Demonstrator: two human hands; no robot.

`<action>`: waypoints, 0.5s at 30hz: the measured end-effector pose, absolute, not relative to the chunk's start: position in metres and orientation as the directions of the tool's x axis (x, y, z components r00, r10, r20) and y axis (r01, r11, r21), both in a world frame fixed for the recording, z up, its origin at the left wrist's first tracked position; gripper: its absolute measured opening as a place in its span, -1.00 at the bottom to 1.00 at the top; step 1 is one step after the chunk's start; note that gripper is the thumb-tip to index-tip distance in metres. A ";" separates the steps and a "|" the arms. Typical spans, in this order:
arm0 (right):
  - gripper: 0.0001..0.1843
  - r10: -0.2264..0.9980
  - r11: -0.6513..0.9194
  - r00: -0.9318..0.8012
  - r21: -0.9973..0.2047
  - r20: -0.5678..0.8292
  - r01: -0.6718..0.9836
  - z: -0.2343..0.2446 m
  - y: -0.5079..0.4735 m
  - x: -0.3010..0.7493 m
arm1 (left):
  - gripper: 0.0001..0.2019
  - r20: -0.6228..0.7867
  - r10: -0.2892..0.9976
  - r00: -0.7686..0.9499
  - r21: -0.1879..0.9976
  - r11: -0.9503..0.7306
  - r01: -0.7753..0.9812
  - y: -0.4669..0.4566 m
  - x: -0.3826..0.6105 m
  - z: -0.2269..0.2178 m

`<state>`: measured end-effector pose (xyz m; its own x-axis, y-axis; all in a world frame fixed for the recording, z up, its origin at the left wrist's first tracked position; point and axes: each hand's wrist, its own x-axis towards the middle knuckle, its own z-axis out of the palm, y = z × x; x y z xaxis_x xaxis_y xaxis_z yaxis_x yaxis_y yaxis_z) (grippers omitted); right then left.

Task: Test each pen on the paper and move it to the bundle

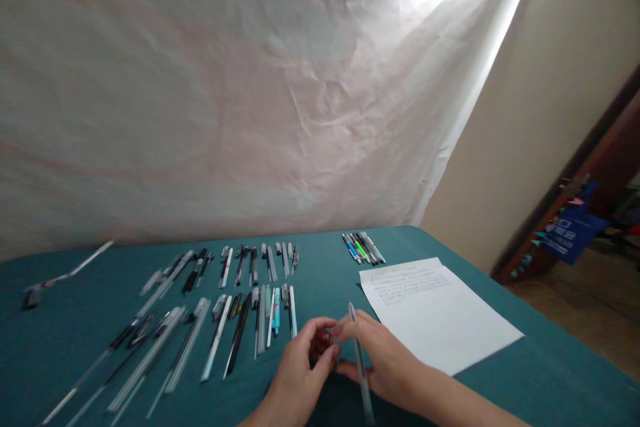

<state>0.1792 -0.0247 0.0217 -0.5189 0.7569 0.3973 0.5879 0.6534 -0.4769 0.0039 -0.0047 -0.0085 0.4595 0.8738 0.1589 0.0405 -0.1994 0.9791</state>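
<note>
Near the front of the table my two hands meet at the fingertips. My right hand (393, 363) is closed around a clear pen barrel (364, 387), which slants down toward me between the fingers. My left hand (299, 373) is curled in a pinch against the right fingertips. Something small and pale shows between its thumb and fingers, too blurred and covered to name. Just left of the hands lie a white pen (293, 312) and a turquoise pen (277, 311). White paper (440, 327), with handwriting on its upper part, lies beside my right hand.
Two rows of disassembled pens, caps and tubes spread over the left of the green tablecloth (320, 280); one is a black barrel (237, 337). Several assembled pens (363, 248) lie together behind the paper. A pale sheet (240, 93) hangs behind the table.
</note>
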 end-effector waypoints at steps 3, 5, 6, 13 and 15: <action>-0.65 0.792 0.610 -0.470 -0.507 0.389 0.608 0.026 -0.023 0.197 | -0.75 0.138 0.892 0.430 0.978 -0.191 0.081 -0.003 0.002 -0.006; -0.68 0.831 0.556 -0.404 -0.549 0.383 0.624 0.029 -0.019 0.216 | -0.76 0.120 0.898 0.423 0.981 -0.174 0.091 -0.002 0.002 -0.005; -0.66 0.858 0.512 -0.346 -0.569 0.380 0.644 0.029 -0.016 0.227 | -0.76 0.107 0.898 0.427 0.982 -0.162 0.094 -0.002 0.002 -0.004; -0.63 0.931 0.154 0.175 -0.779 0.321 0.608 0.001 -0.006 0.305 | -0.75 0.072 0.884 0.462 0.988 -0.127 0.091 -0.002 0.002 -0.005; -0.65 0.920 0.117 0.253 -0.826 0.299 0.551 -0.010 -0.006 0.317 | -0.76 0.064 0.882 0.466 0.989 -0.120 0.090 -0.002 0.002 -0.004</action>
